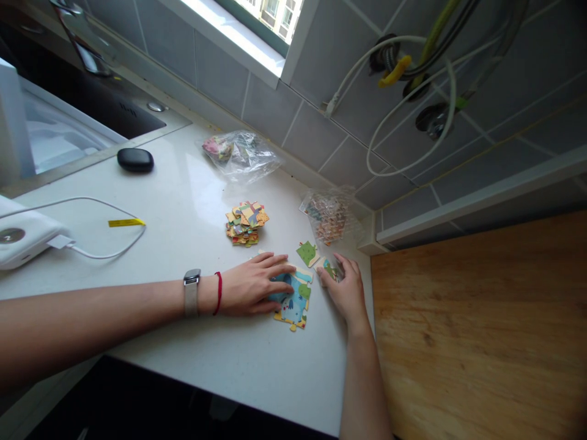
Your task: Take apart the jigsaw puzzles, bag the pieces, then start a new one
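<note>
My left hand (254, 284) lies flat, fingers stretched out, on a partly joined blue and green jigsaw section (293, 302) on the white counter (192, 208). My right hand (345, 287) rests just right of it, its fingers curled on a single puzzle piece (329, 269). A loose green piece (307, 252) lies just beyond the joined section. A pile of loose pieces (246, 223) sits further back on the counter. The left wrist wears a watch and a red string.
Two clear bags of puzzle pieces (241, 153) (328, 215) lie by the tiled wall. A black case (134, 159), a white device with a cable (22, 235) and a sink (59, 131) are at the left. A wooden surface (481, 330) adjoins at the right.
</note>
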The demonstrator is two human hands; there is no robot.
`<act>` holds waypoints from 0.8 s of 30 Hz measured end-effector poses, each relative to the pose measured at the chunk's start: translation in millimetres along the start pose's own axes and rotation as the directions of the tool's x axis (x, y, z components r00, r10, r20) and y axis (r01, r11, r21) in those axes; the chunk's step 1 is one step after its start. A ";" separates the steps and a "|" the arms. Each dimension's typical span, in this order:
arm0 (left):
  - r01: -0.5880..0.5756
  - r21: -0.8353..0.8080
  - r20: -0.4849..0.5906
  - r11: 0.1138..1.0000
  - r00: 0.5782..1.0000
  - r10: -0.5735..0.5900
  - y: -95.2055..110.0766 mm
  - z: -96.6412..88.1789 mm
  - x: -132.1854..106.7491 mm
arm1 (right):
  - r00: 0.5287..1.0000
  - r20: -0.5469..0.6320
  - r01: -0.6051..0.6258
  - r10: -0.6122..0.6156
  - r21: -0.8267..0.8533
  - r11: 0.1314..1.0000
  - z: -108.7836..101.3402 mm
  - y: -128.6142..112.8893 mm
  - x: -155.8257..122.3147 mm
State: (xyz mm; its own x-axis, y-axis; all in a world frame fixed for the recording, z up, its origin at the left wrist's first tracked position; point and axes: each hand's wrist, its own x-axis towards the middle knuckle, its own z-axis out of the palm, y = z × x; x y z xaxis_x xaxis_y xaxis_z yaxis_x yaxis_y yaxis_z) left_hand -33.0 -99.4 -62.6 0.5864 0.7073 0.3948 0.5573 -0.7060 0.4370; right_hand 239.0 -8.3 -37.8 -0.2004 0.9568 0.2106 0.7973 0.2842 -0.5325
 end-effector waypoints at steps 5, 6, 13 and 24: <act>0.005 0.005 0.005 1.000 1.000 -0.005 0.4 0.1 -0.1 | 0.993 0.121 0.010 -0.007 -0.023 1.000 -1.6 6.1 -2.6; 0.004 0.000 -0.001 1.000 1.000 -0.004 0.4 0.3 0.0 | 0.993 0.122 0.004 -0.003 -0.008 1.000 -1.5 6.3 -2.4; -0.008 -0.021 -0.036 1.000 0.999 0.007 -0.7 0.4 0.1 | 0.994 0.111 -0.018 0.010 0.077 0.997 -4.5 0.6 -0.5; -0.005 -0.023 -0.036 1.000 0.999 0.004 -0.3 0.3 -0.6 | 0.987 -0.132 -0.106 0.092 -0.106 0.989 -6.5 23.1 5.4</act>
State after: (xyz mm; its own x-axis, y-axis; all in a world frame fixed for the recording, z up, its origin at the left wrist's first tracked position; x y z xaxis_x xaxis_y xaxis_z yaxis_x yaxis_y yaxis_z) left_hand -33.3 -99.6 -63.2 0.5672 0.7054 0.4249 0.5409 -0.7082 0.4536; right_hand 260.0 3.0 -43.6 -0.0493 0.9624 0.2671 0.8697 0.1728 -0.4623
